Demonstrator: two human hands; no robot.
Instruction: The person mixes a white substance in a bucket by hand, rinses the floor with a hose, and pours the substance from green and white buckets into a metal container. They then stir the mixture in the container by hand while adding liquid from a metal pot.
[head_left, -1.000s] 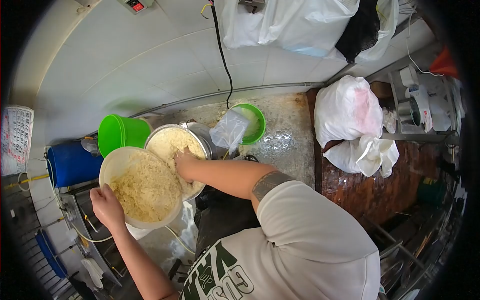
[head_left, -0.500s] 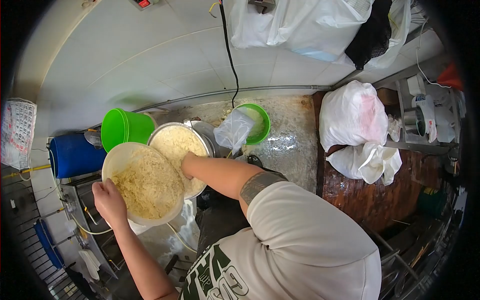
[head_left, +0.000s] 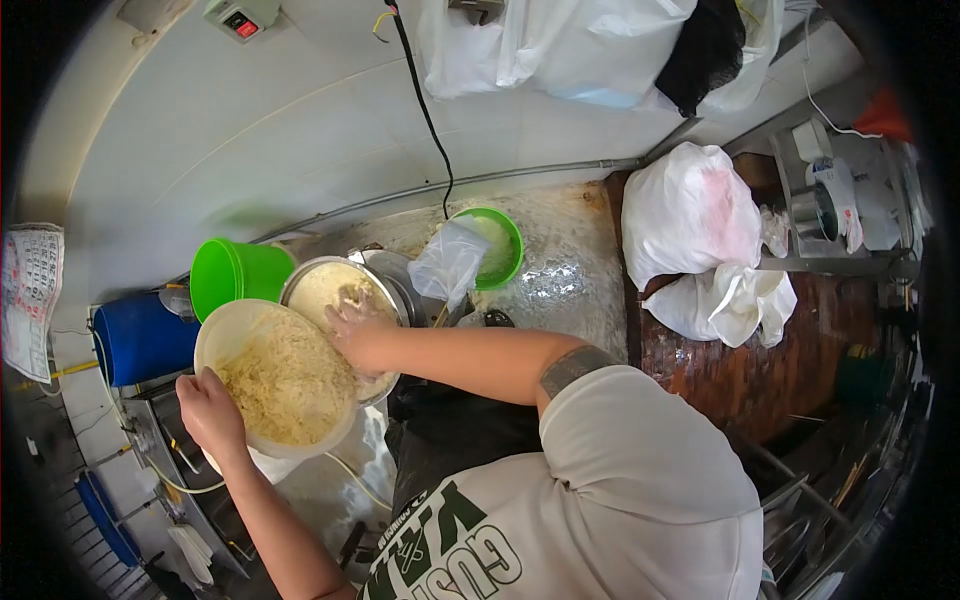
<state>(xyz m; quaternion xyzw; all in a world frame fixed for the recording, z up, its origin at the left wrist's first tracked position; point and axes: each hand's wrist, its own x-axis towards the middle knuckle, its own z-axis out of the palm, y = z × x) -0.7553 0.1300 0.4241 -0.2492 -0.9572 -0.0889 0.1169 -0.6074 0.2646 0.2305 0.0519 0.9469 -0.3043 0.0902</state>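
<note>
My left hand [head_left: 212, 410] is closed on the left rim of a whitish bowl [head_left: 215, 345], which is tilted and holds a crumbly yellowish mixture [head_left: 285, 380]. Beside it, partly under the bowl's right edge, stands a round metal container [head_left: 403, 300] with pale yellow, crumbly material [head_left: 325, 287]. My right hand [head_left: 358, 330] is over this material, its fingers spread and coated with crumbs. Nothing is seen gripped in it.
A green bucket [head_left: 240, 278] and a blue barrel [head_left: 145, 338] stand at the left. Behind the metal container are a clear plastic bag [head_left: 450, 262] and a green tub [head_left: 515, 250]. White sacks [head_left: 690, 215] lie at the right, near a metal shelf [head_left: 830, 265].
My right hand has come up out of the pale material, and its fingers now show spread. The view has shifted slightly; my left hand still holds the bowl.
</note>
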